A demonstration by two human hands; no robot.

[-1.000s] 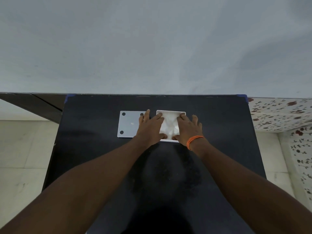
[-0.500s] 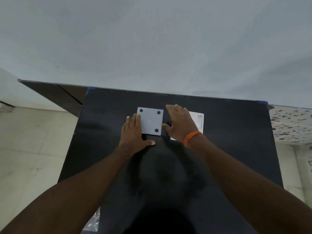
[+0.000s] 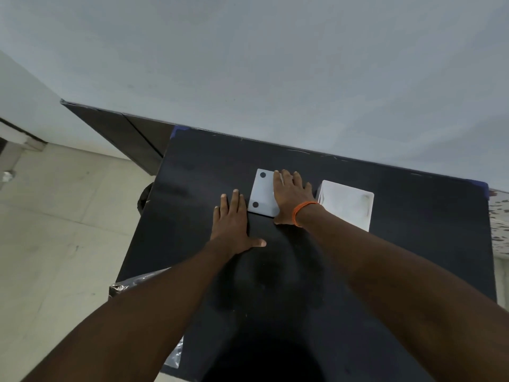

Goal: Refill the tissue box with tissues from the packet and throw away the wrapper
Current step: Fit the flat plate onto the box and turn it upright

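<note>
Now my right hand (image 3: 289, 198) lies flat, fingers together, on the lid (image 3: 263, 193) beside the box (image 3: 348, 205), while my left hand (image 3: 232, 224) rests flat on the table (image 3: 192, 188), thumb spread.

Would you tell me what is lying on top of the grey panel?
The right hand lies flat on the grey panel, covering its right half. Two dark dots show on the left; anything beneath the hand is hidden.
</note>
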